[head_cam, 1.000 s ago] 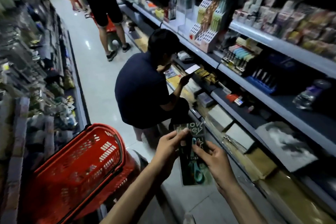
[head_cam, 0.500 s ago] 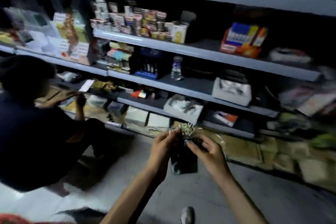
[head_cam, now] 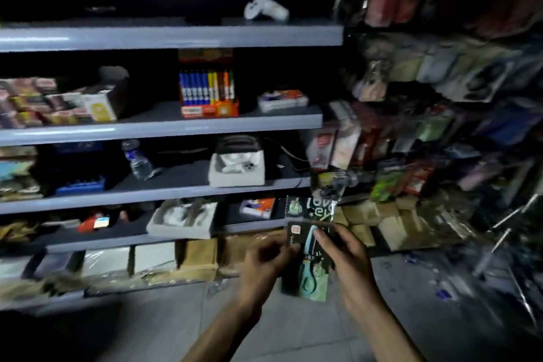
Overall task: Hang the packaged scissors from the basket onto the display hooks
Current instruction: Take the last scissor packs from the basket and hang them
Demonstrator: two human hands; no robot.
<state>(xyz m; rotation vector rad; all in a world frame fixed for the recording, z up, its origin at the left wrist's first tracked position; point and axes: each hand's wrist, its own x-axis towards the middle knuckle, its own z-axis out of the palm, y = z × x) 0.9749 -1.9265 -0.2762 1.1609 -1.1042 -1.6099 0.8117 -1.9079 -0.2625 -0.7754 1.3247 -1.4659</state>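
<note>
Our right hand (head_cam: 349,261) grips a dark plastic pack of teal scissors (head_cam: 310,273); left hand (head_cam: 264,267) blurred at its edge, grip unclear.

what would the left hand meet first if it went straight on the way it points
The packaged scissors. The left hand points up and right at the pack's left edge, and the right hand grips the pack. Blur hides whether the left hand touches the pack already.
</note>
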